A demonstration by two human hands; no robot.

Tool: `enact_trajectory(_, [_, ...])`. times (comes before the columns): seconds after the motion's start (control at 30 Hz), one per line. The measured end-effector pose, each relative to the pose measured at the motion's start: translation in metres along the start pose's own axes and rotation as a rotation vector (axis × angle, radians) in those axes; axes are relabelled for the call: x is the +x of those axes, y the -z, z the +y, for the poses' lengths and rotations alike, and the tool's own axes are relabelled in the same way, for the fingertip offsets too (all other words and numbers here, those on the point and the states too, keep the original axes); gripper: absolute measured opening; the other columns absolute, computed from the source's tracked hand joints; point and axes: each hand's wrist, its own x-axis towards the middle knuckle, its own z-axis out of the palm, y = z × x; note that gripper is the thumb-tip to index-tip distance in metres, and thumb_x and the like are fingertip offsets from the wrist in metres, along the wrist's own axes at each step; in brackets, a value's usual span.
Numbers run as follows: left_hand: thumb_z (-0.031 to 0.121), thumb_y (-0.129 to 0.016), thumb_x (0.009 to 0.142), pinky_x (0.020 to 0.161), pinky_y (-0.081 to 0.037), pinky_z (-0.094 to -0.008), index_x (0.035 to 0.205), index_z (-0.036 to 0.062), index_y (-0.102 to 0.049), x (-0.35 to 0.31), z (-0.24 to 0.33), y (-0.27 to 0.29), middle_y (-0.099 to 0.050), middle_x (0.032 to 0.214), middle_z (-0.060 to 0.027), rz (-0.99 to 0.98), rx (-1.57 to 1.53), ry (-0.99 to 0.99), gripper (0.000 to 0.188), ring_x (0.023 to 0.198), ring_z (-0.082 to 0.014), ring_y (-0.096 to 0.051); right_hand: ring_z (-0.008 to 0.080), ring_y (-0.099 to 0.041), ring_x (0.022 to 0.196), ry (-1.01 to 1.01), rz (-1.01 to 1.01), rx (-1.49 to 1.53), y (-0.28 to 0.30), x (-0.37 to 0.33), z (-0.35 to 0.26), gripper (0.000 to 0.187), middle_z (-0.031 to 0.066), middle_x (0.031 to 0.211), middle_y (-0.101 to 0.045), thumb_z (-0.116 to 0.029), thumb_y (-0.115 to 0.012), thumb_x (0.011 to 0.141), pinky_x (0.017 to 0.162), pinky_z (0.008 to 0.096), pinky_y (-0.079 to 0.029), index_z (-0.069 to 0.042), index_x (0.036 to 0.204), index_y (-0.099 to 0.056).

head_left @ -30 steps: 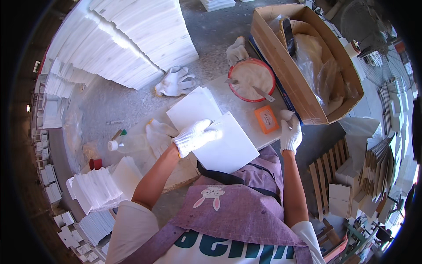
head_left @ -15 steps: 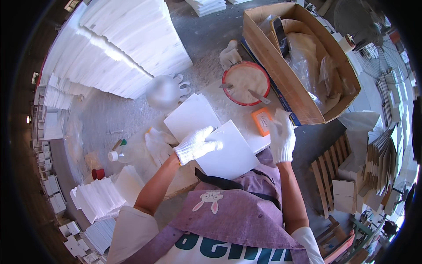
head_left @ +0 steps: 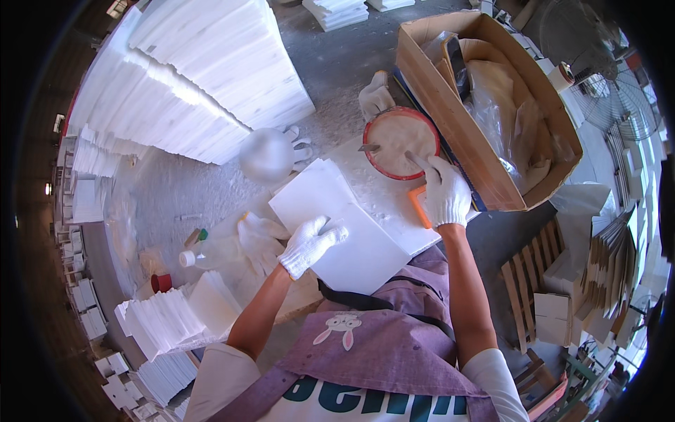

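Observation:
My gloved left hand lies with fingers outstretched on a smooth white board, whose near edge reaches my apron. A second white board is partly under its far side. At the rim of a red bowl of pale powder or paste, my gloved right hand has its fingers closed on the outer end of a putty knife. Another metal blade rests over the bowl's left rim. An orange block sits beside my right hand, partly covered by it.
A cardboard box holding plastic and a phone-like object stands at the right. Tall stacks of white boards fill the far left. Loose gloves, a clear bottle and a shiny round object lie about the worktop.
My right hand has moved away from my body to the bowl and closed on the putty knife. The near white board has shifted left, up against the second one, with my left hand still on it.

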Motion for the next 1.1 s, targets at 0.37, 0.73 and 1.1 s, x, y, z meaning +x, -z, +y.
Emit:
enact_trajectory(0.37, [0.025, -0.062, 0.093, 0.061, -0.038, -0.0229, 0.081, 0.0033, -0.058, 0.015, 0.001, 0.007, -0.047, 0.072, 0.0058, 0.043, -0.214, -0.028, 0.025, 0.072, -0.0026, -0.04, 0.03, -0.066, 0.071, -0.131, -0.092, 0.271, -0.02, 0.01, 0.004, 0.028, 0.0195, 0.084, -0.067, -0.021, -0.055, 0.087, 0.07, 0.039, -0.049, -0.002, 0.103, -0.068])
enact_trajectory(0.73, [0.027, -0.063, 0.092, 0.059, -0.036, -0.0252, 0.079, 0.0047, -0.054, 0.047, 0.006, 0.013, -0.045, 0.072, 0.004, 0.107, 0.087, -0.063, 0.027, 0.071, -0.0042, -0.039, 0.0229, -0.064, 0.063, -0.242, -0.252, 0.411, -0.027, 0.014, 0.006, 0.031, 0.0151, 0.074, -0.067, -0.02, -0.056, 0.085, 0.065, 0.0362, -0.049, 0.001, 0.106, -0.067])
enact_trajectory(1.1, [0.042, -0.064, 0.088, 0.055, -0.036, -0.0338, 0.075, 0.003, -0.055, 0.066, 0.015, 0.006, -0.046, 0.061, -0.0077, 0.159, 0.148, -0.155, 0.043, 0.06, -0.0116, -0.04, 0.0082, -0.054, 0.059, -0.437, -0.338, 0.958, 0.028, -0.001, -0.027, 0.035, 0.0053, 0.076, -0.064, -0.016, -0.065, 0.088, 0.052, 0.0214, -0.042, 0.006, 0.115, -0.061])
